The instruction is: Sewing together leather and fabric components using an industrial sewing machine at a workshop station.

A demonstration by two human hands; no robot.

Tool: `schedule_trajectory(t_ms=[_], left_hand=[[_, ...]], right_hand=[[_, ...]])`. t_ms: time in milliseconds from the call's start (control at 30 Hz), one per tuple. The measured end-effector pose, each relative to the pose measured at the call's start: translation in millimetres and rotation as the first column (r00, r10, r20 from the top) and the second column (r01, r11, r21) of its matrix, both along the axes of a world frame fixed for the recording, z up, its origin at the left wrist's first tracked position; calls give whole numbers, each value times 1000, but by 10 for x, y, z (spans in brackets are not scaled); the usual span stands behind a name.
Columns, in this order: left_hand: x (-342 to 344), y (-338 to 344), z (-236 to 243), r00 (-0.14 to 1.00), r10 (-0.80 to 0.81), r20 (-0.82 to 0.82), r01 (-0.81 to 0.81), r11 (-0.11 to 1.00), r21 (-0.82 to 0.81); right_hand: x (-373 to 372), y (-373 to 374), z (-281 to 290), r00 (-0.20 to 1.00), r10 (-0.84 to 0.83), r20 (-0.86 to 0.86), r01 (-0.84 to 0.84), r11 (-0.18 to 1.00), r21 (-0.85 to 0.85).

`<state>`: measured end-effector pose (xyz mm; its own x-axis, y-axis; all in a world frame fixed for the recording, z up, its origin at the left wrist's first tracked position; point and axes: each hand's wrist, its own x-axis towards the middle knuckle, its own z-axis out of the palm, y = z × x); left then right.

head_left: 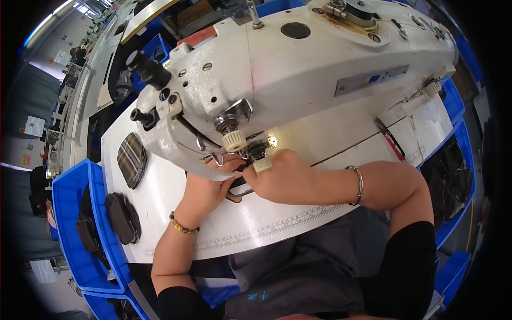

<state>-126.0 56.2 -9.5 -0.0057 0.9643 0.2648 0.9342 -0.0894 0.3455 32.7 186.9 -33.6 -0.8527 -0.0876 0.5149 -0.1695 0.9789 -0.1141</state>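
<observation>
A white sewing machine (298, 80) arches over the white worktable (213, 242). Both hands meet below its needle area, next to the presser parts (258, 152). A small dark fabric piece (241, 190) with a curved edge shows between them; most of it is hidden by fingers. My left hand (208, 188) holds it from the left, with the fingertips partly behind the machine head. My right hand (284, 178) is closed, its bent fingers pinching the piece from the right. A small lamp (272, 141) lights the spot just beyond.
On the table's left lie a plaid fabric piece (132, 160) and a dark pouch-like piece (122, 217). Red-and-black snips (390, 140) rest at the right. Blue bins with dark pieces stand at the left (64, 213) and right (463, 176). A ruler strip (266, 229) follows the front edge.
</observation>
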Motion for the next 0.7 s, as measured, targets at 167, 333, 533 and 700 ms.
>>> schedule_trajectory(t_ms=[167, 333, 533, 700], left_hand=[[152, -57, 47, 989, 138, -48, -135, 989, 63], [357, -187, 98, 865, 284, -413, -265, 959, 105], [179, -147, -141, 875, 280, -395, -222, 957, 187], [88, -95, -185, 883, 274, -380, -203, 955, 218]], right_hand=[[-91, 110, -127, 985, -8, -174, 19, 998, 60], [-267, 53, -194, 982, 20, -186, -40, 994, -104], [-250, 66, -180, 993, -30, -115, 21, 997, -79], [-259, 44, -138, 996, -51, -72, 49, 998, -35]])
